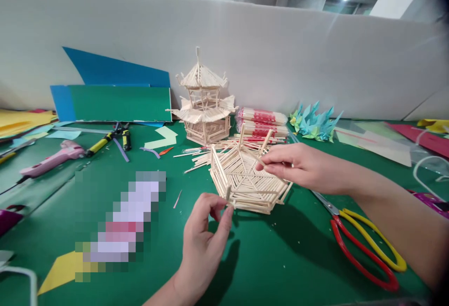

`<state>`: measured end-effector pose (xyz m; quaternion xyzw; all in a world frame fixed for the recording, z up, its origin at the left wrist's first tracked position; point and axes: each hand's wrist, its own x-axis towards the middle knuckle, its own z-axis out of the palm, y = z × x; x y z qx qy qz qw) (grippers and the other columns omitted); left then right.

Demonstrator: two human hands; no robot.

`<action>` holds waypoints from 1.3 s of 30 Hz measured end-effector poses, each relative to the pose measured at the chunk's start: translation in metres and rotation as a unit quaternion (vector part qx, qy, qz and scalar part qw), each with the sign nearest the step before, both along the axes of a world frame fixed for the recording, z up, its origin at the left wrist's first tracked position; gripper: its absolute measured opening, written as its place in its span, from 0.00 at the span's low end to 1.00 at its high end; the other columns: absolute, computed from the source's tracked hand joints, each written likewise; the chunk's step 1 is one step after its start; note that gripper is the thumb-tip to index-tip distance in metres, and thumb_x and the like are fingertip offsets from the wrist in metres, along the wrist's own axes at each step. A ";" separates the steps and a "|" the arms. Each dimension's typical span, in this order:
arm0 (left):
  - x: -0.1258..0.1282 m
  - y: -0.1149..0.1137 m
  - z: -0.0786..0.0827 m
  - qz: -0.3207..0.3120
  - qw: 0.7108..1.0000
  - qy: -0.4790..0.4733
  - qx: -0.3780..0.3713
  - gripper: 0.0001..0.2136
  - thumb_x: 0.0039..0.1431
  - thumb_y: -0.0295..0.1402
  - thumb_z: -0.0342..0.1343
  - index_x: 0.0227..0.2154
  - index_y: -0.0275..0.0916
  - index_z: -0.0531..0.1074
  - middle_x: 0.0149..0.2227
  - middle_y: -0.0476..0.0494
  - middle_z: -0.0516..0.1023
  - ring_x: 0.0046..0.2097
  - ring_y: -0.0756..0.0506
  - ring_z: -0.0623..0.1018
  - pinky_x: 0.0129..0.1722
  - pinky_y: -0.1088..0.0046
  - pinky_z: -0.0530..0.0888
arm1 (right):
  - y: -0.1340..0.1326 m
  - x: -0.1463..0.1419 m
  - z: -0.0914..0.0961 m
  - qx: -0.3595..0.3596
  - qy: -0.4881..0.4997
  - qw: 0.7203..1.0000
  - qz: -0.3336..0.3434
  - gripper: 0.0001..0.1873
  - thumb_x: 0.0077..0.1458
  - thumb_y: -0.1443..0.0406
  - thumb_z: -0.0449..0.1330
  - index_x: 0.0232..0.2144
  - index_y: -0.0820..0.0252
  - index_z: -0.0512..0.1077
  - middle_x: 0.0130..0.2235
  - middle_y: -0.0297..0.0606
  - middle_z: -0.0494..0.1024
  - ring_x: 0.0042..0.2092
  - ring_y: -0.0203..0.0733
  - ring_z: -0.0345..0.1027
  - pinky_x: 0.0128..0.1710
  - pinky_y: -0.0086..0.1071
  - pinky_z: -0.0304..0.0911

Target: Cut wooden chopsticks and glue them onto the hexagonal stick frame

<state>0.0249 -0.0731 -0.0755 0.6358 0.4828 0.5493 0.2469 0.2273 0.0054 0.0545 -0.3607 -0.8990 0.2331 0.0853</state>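
Observation:
A hexagonal base of thin wooden sticks (247,175) is on the green table, with a few short posts standing at its corners. My left hand (207,233) is closed at the near left corner, thumb and forefinger pinching a short upright stick (228,193). Over the right side of the base, my right hand (298,163) is closed, its fingertips on a small thin stick (260,161) that is partly hidden by the fingers. Behind the base stands a pagoda model (203,105) built from similar sticks.
Scissors (338,212) with red and yellow handles lie beneath my right forearm. Bagged sticks (263,118) and blue-green folded paper (315,122) sit behind. Leftward are a pink glue gun (54,158), yellow-black pliers (101,143), paper scraps and a pixelated purplish item (129,217).

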 end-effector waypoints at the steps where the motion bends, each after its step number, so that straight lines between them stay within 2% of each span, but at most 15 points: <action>1: 0.001 -0.001 0.001 -0.003 1.000 -0.005 -0.010 0.03 0.58 0.27 0.51 0.32 0.42 0.65 0.27 0.52 0.64 0.29 0.50 0.66 0.29 0.75 0.66 | 0.003 -0.006 0.000 0.001 -0.013 1.000 0.016 0.14 0.61 0.63 0.47 0.40 0.60 0.71 0.34 0.37 0.72 0.34 0.37 0.63 0.32 0.29 0.56; 5: -0.002 0.003 0.000 0.011 1.000 -0.010 -0.018 0.03 0.57 0.28 0.53 0.33 0.42 0.66 0.28 0.52 0.64 0.30 0.50 0.66 0.29 0.74 0.66 | 0.009 -0.016 -0.003 -0.009 -0.076 0.996 0.034 0.13 0.60 0.65 0.48 0.31 0.61 0.71 0.31 0.36 0.70 0.32 0.37 0.62 0.30 0.30 0.53; 10: -0.011 0.015 0.007 0.067 0.996 0.014 0.057 0.09 0.54 0.27 0.57 0.37 0.42 0.67 0.31 0.50 0.65 0.32 0.49 0.67 0.32 0.72 0.67 | 0.009 -0.017 -0.006 -0.026 -0.103 0.993 0.050 0.11 0.58 0.68 0.48 0.29 0.61 0.70 0.29 0.34 0.70 0.30 0.35 0.61 0.27 0.29 0.50; 14: -0.013 0.023 0.019 0.092 0.979 0.130 0.127 0.17 0.52 0.27 0.59 0.45 0.41 0.66 0.38 0.45 0.66 0.37 0.47 0.69 0.35 0.70 0.69 | 0.010 -0.018 -0.008 -0.030 -0.100 0.993 0.061 0.11 0.56 0.70 0.49 0.29 0.61 0.70 0.29 0.34 0.70 0.30 0.35 0.61 0.27 0.28 0.49; 19: -0.012 0.031 0.026 0.067 0.957 0.219 0.175 0.18 0.52 0.28 0.58 0.47 0.39 0.65 0.42 0.40 0.67 0.43 0.42 0.70 0.41 0.62 0.70 | 0.011 -0.019 -0.011 -0.024 -0.111 0.990 0.078 0.11 0.55 0.70 0.49 0.26 0.61 0.69 0.28 0.33 0.70 0.31 0.35 0.62 0.28 0.28 0.50; 24: -0.011 0.034 0.027 0.054 0.953 0.245 0.168 0.14 0.53 0.27 0.57 0.43 0.38 0.67 0.41 0.40 0.67 0.43 0.41 0.70 0.40 0.58 0.70 | 0.012 -0.019 -0.012 -0.034 -0.111 0.990 0.075 0.10 0.55 0.70 0.49 0.24 0.61 0.67 0.27 0.33 0.70 0.30 0.35 0.61 0.28 0.28 0.50; 30: -0.014 0.034 0.027 0.041 0.956 0.249 0.151 0.12 0.54 0.26 0.56 0.42 0.39 0.68 0.41 0.42 0.67 0.43 0.42 0.70 0.39 0.62 0.71 | 0.014 -0.016 -0.014 -0.030 -0.095 0.991 0.087 0.11 0.55 0.70 0.49 0.22 0.61 0.66 0.24 0.31 0.68 0.27 0.33 0.58 0.26 0.28 0.49; 36: -0.015 0.035 0.028 0.029 0.958 0.247 0.143 0.12 0.54 0.26 0.55 0.42 0.40 0.69 0.40 0.43 0.67 0.43 0.44 0.70 0.39 0.66 0.71 | 0.017 -0.012 -0.014 -0.053 -0.072 0.994 0.068 0.10 0.53 0.70 0.50 0.34 0.62 0.72 0.32 0.35 0.75 0.31 0.34 0.64 0.25 0.27 0.51; 39: -0.014 0.036 0.029 0.029 0.956 0.255 0.143 0.12 0.55 0.26 0.55 0.42 0.41 0.69 0.40 0.44 0.68 0.43 0.44 0.71 0.39 0.65 0.71 | 0.017 -0.012 -0.015 -0.058 -0.071 0.994 0.067 0.10 0.53 0.70 0.51 0.33 0.63 0.73 0.30 0.34 0.75 0.30 0.34 0.64 0.25 0.26 0.52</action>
